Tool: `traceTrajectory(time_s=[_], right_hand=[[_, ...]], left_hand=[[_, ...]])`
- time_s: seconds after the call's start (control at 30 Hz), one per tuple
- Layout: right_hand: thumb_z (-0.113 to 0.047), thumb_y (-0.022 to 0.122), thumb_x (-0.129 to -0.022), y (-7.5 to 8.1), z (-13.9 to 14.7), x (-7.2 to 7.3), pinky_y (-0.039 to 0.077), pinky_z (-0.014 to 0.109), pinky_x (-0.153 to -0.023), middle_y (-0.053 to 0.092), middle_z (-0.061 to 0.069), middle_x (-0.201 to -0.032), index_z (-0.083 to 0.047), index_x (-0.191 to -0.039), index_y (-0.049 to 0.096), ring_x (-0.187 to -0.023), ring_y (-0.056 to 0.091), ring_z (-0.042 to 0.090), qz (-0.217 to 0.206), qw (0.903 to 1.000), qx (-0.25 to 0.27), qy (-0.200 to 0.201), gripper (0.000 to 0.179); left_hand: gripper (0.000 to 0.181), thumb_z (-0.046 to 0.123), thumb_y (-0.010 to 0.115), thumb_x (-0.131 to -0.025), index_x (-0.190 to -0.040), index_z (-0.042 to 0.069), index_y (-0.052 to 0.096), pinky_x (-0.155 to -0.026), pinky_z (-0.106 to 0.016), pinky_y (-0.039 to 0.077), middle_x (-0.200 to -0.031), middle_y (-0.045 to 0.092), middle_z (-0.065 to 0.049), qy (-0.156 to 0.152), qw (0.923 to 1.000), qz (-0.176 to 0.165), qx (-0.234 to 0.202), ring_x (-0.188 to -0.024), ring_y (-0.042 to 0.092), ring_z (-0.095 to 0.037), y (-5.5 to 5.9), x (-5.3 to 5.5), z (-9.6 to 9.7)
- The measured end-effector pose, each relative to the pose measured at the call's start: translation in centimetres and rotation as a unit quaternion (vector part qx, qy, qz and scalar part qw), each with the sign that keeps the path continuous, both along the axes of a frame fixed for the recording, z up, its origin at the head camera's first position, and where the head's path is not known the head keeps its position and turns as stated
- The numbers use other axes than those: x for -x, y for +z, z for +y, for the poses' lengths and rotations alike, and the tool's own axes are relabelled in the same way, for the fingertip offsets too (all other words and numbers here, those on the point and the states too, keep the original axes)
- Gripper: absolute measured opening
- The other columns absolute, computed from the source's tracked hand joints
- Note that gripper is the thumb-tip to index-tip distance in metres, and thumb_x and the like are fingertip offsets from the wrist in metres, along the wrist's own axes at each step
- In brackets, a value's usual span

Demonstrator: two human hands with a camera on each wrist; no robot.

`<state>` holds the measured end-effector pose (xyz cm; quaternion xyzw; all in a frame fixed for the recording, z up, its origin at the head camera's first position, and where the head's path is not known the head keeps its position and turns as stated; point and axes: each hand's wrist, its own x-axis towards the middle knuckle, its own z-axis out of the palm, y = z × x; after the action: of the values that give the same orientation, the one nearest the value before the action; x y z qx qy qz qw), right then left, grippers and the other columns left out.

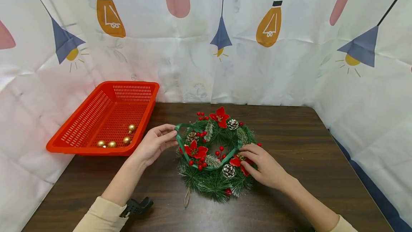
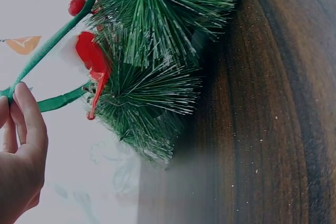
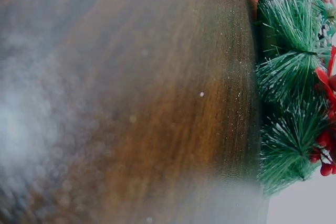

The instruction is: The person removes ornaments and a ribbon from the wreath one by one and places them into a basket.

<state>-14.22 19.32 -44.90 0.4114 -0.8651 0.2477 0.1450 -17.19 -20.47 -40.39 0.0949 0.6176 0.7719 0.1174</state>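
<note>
A green wreath [image 1: 217,185] with red flowers, berries and pinecones lies flat on the table. Along its inner side runs a green ribbon [image 1: 180,140], raised at the left. My left hand [image 1: 154,145] pinches this ribbon between thumb and fingertips, left of the wreath; the left wrist view shows the same pinch on the ribbon [image 2: 55,40]. Over the wreath's right side, my right hand [image 1: 264,164] has its fingertips on the ribbon beside a red flower [image 1: 236,161]. The right wrist view shows mainly the tabletop and wreath [image 3: 294,72], with the right hand's grip hidden.
A red plastic basket [image 1: 77,131] stands at the back left, holding several small gold balls [image 1: 127,140]. A twine loop [image 1: 187,199] sticks out from the wreath's front. Behind the dark wooden table [image 1: 305,135] hangs a white printed curtain [image 1: 193,60].
</note>
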Motion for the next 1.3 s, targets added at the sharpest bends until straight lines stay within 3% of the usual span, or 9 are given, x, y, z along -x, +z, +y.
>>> traceTrajectory(time_s=[0.37, 1.3], right_hand=[[-0.015, 0.075, -0.095, -0.1, 0.0, 0.0, 0.053, 0.046, -0.096, 0.064, 0.007, -0.126, -0.008, -0.118, 0.071, -0.118, 0.059, 0.022, 0.001, 1.0, 0.002, 0.002, 0.024], [-0.017, 0.074, -0.096, -0.2, 0.0, -0.2, 0.051, 0.045, -0.098, 0.063, 0.008, -0.129, -0.01, -0.121, 0.07, -0.12, 0.059, 0.022, -0.001, 1.0, -0.001, -0.005, 0.026]], left_hand=[[0.013, 0.006, 0.059, -0.105, -0.107, 0.01, 0.071, -0.088, -0.035, 0.058, -0.091, 0.074, -0.003, 0.005, 0.9995, 0.012, -0.028, -0.085, 0.072, -0.015, 0.4, 0.0, -0.7], [0.017, 0.002, 0.057, -0.105, -0.104, 0.006, 0.074, -0.085, -0.028, 0.058, -0.09, 0.074, -0.003, 0.062, 0.9919, 0.025, -0.108, -0.082, 0.071, -0.015, 1.8, 0.1, -2.5]])
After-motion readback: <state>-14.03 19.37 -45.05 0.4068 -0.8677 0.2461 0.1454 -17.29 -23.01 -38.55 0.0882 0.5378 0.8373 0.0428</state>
